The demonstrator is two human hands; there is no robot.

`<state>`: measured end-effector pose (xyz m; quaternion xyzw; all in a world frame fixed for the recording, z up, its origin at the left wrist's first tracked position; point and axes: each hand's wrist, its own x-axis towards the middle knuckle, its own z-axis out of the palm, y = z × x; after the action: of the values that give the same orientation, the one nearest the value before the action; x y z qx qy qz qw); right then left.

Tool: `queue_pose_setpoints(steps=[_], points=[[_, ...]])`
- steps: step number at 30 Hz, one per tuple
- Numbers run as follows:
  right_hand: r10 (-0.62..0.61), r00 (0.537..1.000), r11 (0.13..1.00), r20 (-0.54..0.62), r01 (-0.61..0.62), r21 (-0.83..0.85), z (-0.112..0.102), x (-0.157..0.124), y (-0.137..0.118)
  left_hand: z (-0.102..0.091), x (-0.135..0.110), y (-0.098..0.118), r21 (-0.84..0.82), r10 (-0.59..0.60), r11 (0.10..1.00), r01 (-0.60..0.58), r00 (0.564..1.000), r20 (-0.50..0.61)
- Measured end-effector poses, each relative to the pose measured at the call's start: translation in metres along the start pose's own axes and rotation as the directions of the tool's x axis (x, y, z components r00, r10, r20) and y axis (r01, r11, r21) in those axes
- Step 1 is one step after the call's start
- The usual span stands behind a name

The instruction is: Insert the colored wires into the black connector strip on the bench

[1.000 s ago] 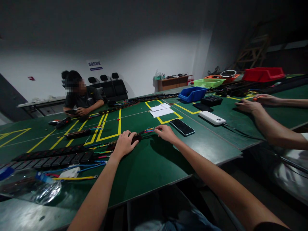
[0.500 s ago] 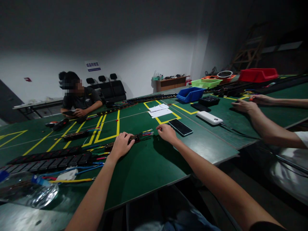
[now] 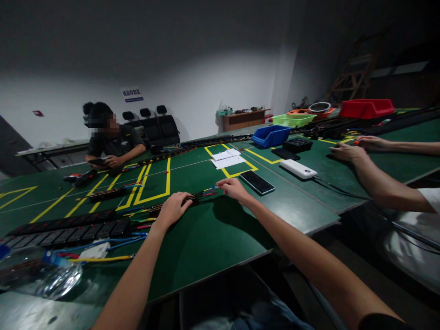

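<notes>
A black-wrapped wire harness (image 3: 195,200) lies across the green table, its coloured wires fanning out at the right end. My left hand (image 3: 172,209) is curled over it from above, thumb on the near side, pressing it to the tabletop. At the fanned end, my right hand (image 3: 233,189) pinches the tip of a blue wire (image 3: 213,187) between thumb and forefinger. Other coloured wire ends (image 3: 208,194) hang just beside these fingers. Left of my left hand, more wires with yellow, green and red insulation (image 3: 146,213) run toward a row of black modules (image 3: 79,233).
A phone (image 3: 257,182), a white power bank (image 3: 298,169) with a cable and papers (image 3: 227,158) lie beyond my right hand. A plastic bottle (image 3: 44,272) lies near left. Bins stand behind, including a blue one (image 3: 270,136). A co-worker's hands (image 3: 350,149) work at right; another person (image 3: 115,142) sits opposite.
My right hand has moved slightly left onto the wire ends and now pinches one. My left hand stays on the harness.
</notes>
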<state>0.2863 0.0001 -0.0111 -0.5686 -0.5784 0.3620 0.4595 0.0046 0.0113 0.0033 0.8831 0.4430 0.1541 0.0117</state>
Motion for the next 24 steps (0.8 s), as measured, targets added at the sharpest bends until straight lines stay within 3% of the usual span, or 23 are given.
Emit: queue_pose_setpoints(steps=[3,6,12,16,24], points=[[-0.009,0.999,0.993,0.038,0.005,0.117,0.001,-0.005,-0.008,-0.001,0.0,0.002,0.0,-0.013,1.0,0.013,1.0,0.007],[0.004,0.999,0.993,0.044,-0.009,0.114,0.001,-0.004,-0.008,-0.002,0.0,0.003,0.005,-0.029,1.0,0.029,1.0,0.01],[-0.002,0.999,0.987,-0.049,-0.006,-0.163,0.0,0.006,0.015,-0.003,0.0,0.004,0.014,-0.048,0.999,0.048,0.999,0.021],[-0.027,0.999,0.938,-0.036,0.013,-0.346,0.001,0.006,0.02,-0.002,0.0,0.002,0.005,-0.052,0.999,0.052,0.998,0.021],[-0.042,0.997,0.939,-0.061,0.018,-0.344,0.003,0.007,0.019,-0.002,-0.001,0.0,-0.029,-0.036,0.999,0.036,0.999,0.017]])
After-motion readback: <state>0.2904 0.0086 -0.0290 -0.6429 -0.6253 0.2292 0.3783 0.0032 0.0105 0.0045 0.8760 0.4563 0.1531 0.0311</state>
